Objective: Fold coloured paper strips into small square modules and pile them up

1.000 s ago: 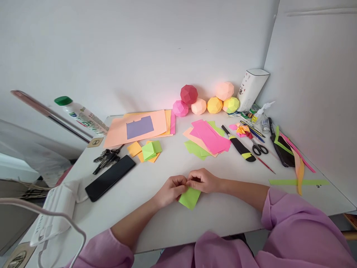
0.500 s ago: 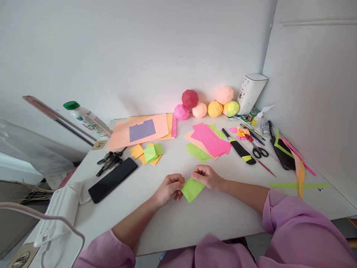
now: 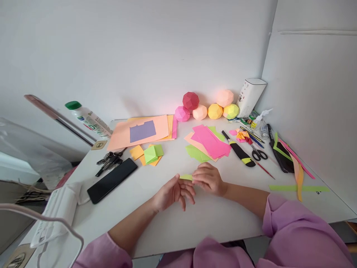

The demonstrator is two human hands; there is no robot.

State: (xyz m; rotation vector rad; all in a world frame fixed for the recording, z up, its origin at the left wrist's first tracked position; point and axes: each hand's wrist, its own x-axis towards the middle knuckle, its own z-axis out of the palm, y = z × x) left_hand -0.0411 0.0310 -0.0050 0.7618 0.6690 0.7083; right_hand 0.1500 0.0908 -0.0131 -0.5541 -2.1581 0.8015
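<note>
Between my hands, a green paper piece (image 3: pixel 185 177) shows as a narrow strip seen nearly edge-on. My left hand (image 3: pixel 173 193) pinches its left end between thumb and a finger, palm turned up and the other fingers loosely spread. On the right end, the fingers of my right hand (image 3: pixel 208 179) are closed and hide part of the paper. Just beyond lie pink paper pieces (image 3: pixel 213 141) over peach and green ones. Small green paper squares (image 3: pixel 150 153) and orange squares (image 3: pixel 136 152) sit to the left.
Faceted paper balls (image 3: pixel 190 101) stand along the wall. At right are a cutter knife (image 3: pixel 241 152), scissors (image 3: pixel 259 153), a glue bottle (image 3: pixel 257 121) and paper strips (image 3: pixel 299 188). Leftward lie a black phone (image 3: pixel 112 181), keys (image 3: pixel 111 160), a power strip (image 3: pixel 54 217) and large paper sheets (image 3: pixel 119 137).
The green paper has turned from showing its flat face to nearly edge-on. My left hand has rolled palm up with its fingers spreading; my right fingers have closed over the other end.
</note>
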